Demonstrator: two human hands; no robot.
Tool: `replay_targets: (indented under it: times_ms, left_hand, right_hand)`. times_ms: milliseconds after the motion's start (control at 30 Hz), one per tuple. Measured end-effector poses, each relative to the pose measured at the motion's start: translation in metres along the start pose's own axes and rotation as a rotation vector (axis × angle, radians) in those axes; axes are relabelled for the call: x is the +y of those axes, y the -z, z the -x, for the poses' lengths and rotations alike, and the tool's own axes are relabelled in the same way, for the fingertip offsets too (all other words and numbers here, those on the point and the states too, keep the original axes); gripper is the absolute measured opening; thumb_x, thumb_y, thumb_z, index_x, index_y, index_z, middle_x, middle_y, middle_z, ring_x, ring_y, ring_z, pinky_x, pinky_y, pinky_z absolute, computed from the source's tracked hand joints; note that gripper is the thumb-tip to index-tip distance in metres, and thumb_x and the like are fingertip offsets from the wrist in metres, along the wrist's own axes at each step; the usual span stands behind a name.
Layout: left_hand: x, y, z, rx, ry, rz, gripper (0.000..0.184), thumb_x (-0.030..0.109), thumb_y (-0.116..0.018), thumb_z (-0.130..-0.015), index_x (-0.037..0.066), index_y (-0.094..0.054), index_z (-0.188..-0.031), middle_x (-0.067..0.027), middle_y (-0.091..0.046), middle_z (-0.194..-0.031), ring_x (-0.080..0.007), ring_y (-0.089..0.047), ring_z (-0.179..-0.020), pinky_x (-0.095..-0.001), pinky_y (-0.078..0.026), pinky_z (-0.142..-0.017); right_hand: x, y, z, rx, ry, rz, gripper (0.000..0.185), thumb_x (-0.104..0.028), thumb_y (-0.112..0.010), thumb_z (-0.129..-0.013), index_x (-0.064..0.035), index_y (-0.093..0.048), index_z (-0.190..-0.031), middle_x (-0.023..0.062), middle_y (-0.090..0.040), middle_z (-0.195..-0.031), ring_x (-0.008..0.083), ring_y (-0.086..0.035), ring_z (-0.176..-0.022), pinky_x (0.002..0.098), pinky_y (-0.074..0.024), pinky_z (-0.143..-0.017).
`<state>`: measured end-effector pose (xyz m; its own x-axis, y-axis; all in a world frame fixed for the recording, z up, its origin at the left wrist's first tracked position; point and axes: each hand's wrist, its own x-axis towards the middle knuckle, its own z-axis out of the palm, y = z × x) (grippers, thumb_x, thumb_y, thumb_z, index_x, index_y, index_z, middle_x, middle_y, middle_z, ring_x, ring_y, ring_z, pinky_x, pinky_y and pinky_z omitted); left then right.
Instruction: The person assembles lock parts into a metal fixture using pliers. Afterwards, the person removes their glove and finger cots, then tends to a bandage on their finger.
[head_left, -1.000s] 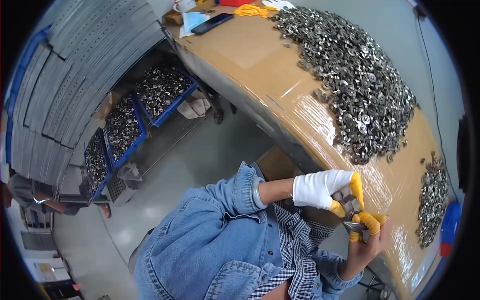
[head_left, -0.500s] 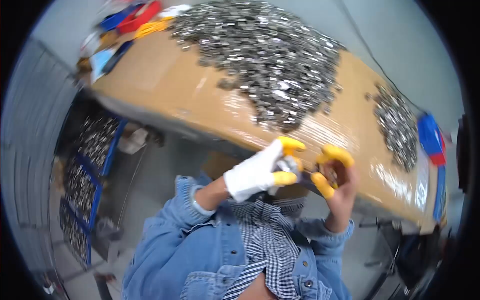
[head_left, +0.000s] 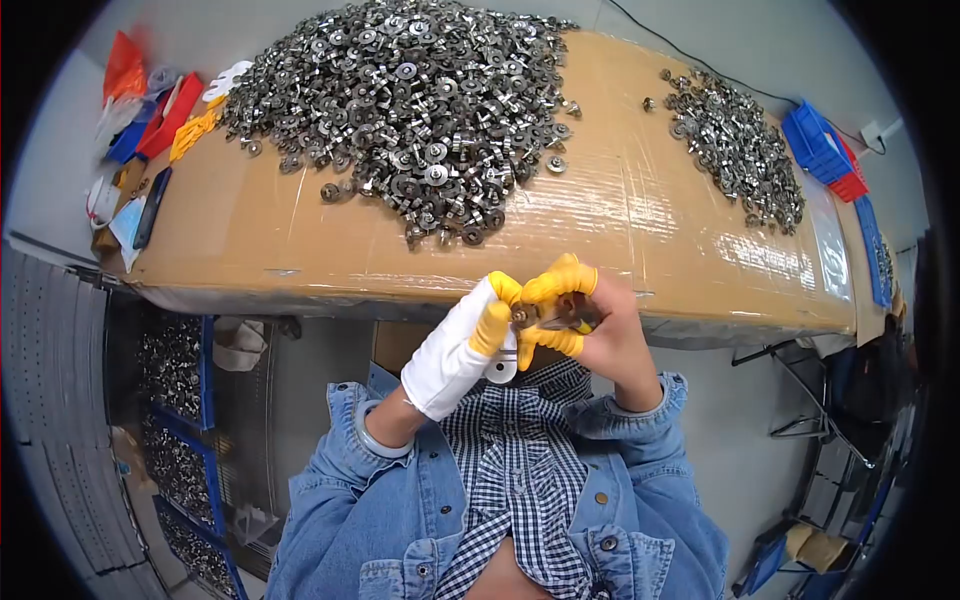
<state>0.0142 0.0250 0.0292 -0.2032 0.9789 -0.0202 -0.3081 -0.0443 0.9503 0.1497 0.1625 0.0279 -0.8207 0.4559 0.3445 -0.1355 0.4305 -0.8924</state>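
My left hand [head_left: 465, 345], in a white glove with yellow fingertips, is closed round a small round metal part [head_left: 523, 315] and a flat silver piece [head_left: 501, 367]. Yellow finger covers are on my right hand [head_left: 590, 320], whose fingers pinch something dark beside the metal part; its shape is partly hidden. Both hands meet at the table's front edge. Beyond them a large heap of metal parts [head_left: 430, 110] lies on the cardboard-covered table [head_left: 350, 240].
A smaller heap of parts [head_left: 735, 150] lies at the right, near a blue bin [head_left: 815, 145] and a red bin [head_left: 850, 183]. Yellow gloves [head_left: 194, 132], a red tray [head_left: 172, 118] and a phone [head_left: 152, 208] are at the left. Blue trays of parts [head_left: 185, 470] stand below left.
The view has swung to the right and now faces the table. My hands, apart half a second ago, have come together, with the small metal part between them.
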Motion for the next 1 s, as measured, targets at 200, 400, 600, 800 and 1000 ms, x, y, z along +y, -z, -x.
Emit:
replay_targets:
  times_ms: [200, 400, 600, 800, 1000]
  left_hand:
    - [-0.005, -0.001, 0.002, 0.093, 0.09, -0.03, 0.051, 0.049, -0.04, -0.102, 0.003, -0.05, -0.124, 0.0006, -0.056, -0.092, -0.0047, -0.05, -0.075, -0.0206, -0.042, -0.067]
    - [-0.011, 0.004, 0.003, 0.133, 0.031, -0.078, 0.045, 0.047, -0.044, -0.101, 0.004, -0.054, -0.111, -0.0021, -0.056, -0.085, -0.0079, -0.049, -0.069, -0.0223, -0.041, -0.064]
    - [0.005, -0.001, 0.003, 0.085, 0.029, 0.507, 0.037, 0.046, -0.05, -0.097, 0.011, -0.046, -0.087, -0.0029, -0.044, -0.065, -0.013, -0.037, -0.051, -0.0255, -0.031, -0.049]
    - [0.001, 0.009, 0.007, -0.033, -0.001, 0.583, 0.037, 0.043, -0.051, -0.098, 0.007, -0.048, -0.089, -0.0047, -0.047, -0.068, -0.0129, -0.043, -0.057, -0.0259, -0.034, -0.053]
    - [0.005, 0.002, 0.012, 0.1, 0.029, 0.414, 0.036, 0.044, -0.052, -0.097, 0.008, -0.052, -0.096, -0.003, -0.05, -0.07, -0.013, -0.044, -0.054, -0.0266, -0.037, -0.052]
  right_hand:
    - [0.012, -0.013, 0.007, 0.056, -0.038, -0.188, 0.039, -0.02, -0.085, -0.071, -0.0075, -0.068, -0.105, -0.003, -0.061, -0.086, 0.0086, -0.046, -0.068, 0.0231, -0.0385, -0.062]
    - [-0.019, -0.012, -0.006, 0.041, -0.175, -0.412, 0.034, -0.015, -0.084, -0.074, -0.0031, -0.063, -0.098, -0.003, -0.057, -0.081, 0.0051, -0.049, -0.072, 0.0229, -0.0424, -0.064]
    - [-0.021, 0.014, -0.002, -0.164, -0.28, -0.036, 0.039, -0.017, -0.077, -0.081, -0.0028, -0.042, -0.08, 0.0054, -0.05, -0.07, 0.0132, -0.043, -0.056, 0.0317, -0.0388, -0.052]
    - [-0.013, 0.014, -0.001, -0.395, -0.275, -0.022, 0.029, -0.018, -0.066, -0.088, -0.0003, -0.043, -0.09, 0.0123, -0.047, -0.075, 0.0235, -0.042, -0.066, 0.0351, -0.0393, -0.061]
    - [-0.013, 0.008, 0.002, -0.484, -0.333, -0.205, 0.03, -0.021, -0.063, -0.091, -0.0002, -0.043, -0.098, 0.0146, -0.049, -0.083, 0.0267, -0.046, -0.075, 0.0362, -0.0421, -0.07]
